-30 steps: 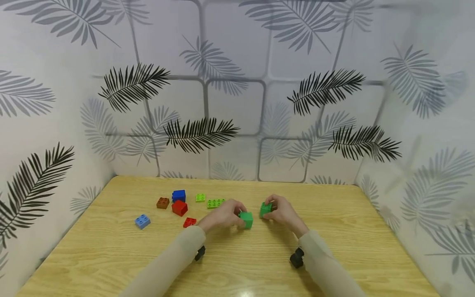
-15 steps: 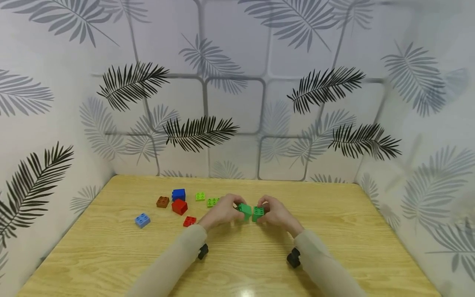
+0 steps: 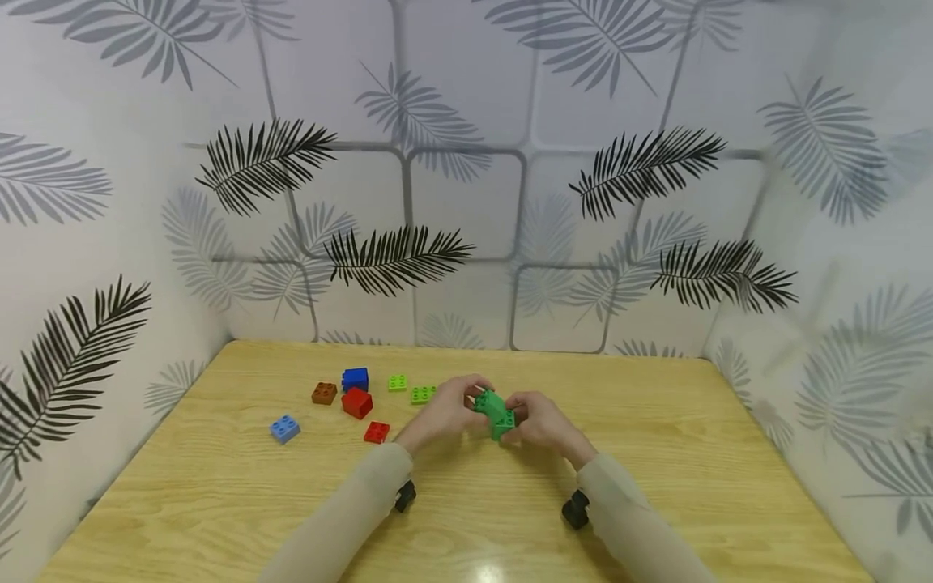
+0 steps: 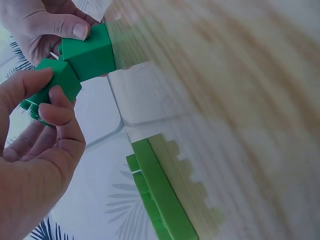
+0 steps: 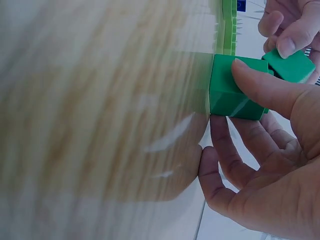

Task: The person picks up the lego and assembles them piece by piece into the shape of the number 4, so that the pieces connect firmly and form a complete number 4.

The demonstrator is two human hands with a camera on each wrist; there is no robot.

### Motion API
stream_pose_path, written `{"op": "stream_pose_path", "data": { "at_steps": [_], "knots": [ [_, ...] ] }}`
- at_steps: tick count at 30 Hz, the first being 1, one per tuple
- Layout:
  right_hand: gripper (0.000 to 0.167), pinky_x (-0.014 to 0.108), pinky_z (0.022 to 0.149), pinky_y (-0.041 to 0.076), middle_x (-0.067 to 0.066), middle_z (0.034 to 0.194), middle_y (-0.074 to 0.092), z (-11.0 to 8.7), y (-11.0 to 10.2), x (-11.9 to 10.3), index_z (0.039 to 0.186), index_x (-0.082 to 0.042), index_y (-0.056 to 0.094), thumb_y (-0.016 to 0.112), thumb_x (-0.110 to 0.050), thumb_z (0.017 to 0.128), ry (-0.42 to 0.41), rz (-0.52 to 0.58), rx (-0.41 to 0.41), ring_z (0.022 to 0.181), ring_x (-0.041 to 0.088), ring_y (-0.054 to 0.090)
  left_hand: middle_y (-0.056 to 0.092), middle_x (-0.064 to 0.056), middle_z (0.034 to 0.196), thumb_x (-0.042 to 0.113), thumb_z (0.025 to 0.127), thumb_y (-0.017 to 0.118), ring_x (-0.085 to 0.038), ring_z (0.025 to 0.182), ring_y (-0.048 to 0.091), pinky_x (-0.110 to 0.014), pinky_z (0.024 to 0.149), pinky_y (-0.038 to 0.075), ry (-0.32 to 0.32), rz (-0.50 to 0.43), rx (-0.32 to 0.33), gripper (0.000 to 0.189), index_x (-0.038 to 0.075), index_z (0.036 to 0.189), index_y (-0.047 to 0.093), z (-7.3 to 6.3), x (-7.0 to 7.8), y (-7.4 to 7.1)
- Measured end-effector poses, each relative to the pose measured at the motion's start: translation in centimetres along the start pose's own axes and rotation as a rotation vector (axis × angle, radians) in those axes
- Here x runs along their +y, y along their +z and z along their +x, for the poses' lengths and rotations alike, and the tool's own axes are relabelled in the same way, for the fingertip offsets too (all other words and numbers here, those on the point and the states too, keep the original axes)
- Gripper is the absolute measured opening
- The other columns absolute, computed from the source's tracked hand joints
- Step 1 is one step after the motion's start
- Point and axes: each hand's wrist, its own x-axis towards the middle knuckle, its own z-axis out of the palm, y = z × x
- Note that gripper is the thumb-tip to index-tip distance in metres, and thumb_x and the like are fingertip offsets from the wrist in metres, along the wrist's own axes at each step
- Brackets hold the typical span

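Observation:
Over the middle of the table, my left hand point(image 3: 448, 409) pinches a green brick point(image 3: 491, 403) between thumb and fingers. This brick is tilted, its studs pointing up and to the left. My right hand point(image 3: 545, 423) grips another green brick point(image 5: 225, 92), upright and low at the tabletop, with the thumb on one side and fingers on the other. In the left wrist view, the tilted brick point(image 4: 62, 80) meets the upper edge of the other brick point(image 4: 92, 54) at an angle. Both bricks are partly covered by fingers.
Left of the hands lie a long lime brick point(image 3: 423, 395), a small lime brick point(image 3: 397, 383), a dark blue brick point(image 3: 355, 379), a red brick point(image 3: 357, 402), a flatter red brick point(image 3: 377, 432), a brown brick point(image 3: 324, 393) and a light blue brick point(image 3: 285, 428). A patterned wall point(image 3: 466, 308) borders the table.
Both hands have brought their green bricks together from a gap apart. The left brick has risen and tipped over the right one, which has moved left.

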Motion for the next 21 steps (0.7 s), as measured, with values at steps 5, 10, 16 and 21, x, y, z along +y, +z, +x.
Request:
{"op": "stream_pose_path", "data": {
  "at_steps": [5,10,16,21],
  "knots": [
    [0.033,0.031,0.080,0.055,0.008,0.098,0.074,0.04,-0.05,0.10,0.106,-0.001,0.067,0.080,0.002,0.076,0.017,0.025,-0.021,0.089,0.016,0.068,0.067,-0.003,0.111,0.008,0.084,0.075,-0.015,0.088,0.062,-0.033,0.078,0.053,0.010,-0.023,-0.010,0.036,0.016,0.118,0.064,-0.02,0.04,0.12],
    [0.033,0.034,0.086,0.055,0.009,0.100,0.075,0.11,-0.11,0.09,0.106,-0.001,0.069,0.082,-0.001,0.076,0.015,0.047,-0.039,0.092,0.018,0.069,0.070,0.001,0.108,0.011,0.086,0.073,-0.014,0.090,0.063,-0.033,0.079,0.053,0.064,-0.020,-0.042,0.036,0.018,0.121,0.067,-0.01,0.01,0.00],
    [0.036,0.037,0.090,0.054,0.009,0.102,0.074,0.06,-0.02,0.32,0.107,-0.002,0.069,0.083,-0.002,0.075,0.016,0.059,-0.053,0.095,0.019,0.070,0.072,0.002,0.110,0.014,0.089,0.070,-0.016,0.091,0.066,-0.032,0.080,0.054,0.130,-0.005,-0.103,0.036,0.018,0.125,0.068,-0.06,0.08,-0.19],
    [0.035,0.037,0.090,0.054,0.008,0.101,0.075,0.11,0.06,0.36,0.107,-0.003,0.069,0.083,-0.003,0.075,0.021,0.051,-0.046,0.094,0.018,0.070,0.073,0.001,0.108,0.017,0.090,0.072,-0.014,0.092,0.066,-0.032,0.079,0.053,0.152,0.042,-0.113,0.036,0.018,0.126,0.068,0.05,-0.02,-0.32]
  ]
}}
